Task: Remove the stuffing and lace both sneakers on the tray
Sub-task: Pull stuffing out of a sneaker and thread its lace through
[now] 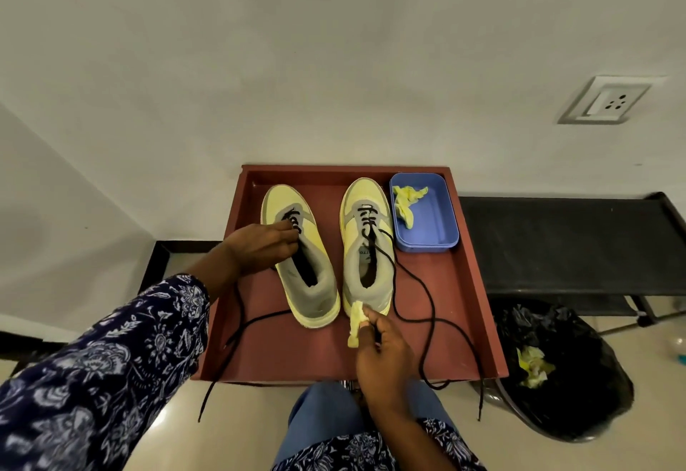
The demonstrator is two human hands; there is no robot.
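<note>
On the tray point(479, 285), right sneaker point(365, 248) insole label unreadable, right hand point(382, 352) pinching stuffing point(355, 324)

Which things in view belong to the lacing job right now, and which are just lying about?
Job:
left sneaker, held by left hand
right sneaker
black laces
yellow stuffing wad, pinched by right hand
red tray
blue tub with stuffing
lined bin with stuffing

Lying about:
black bench
wall socket
</note>
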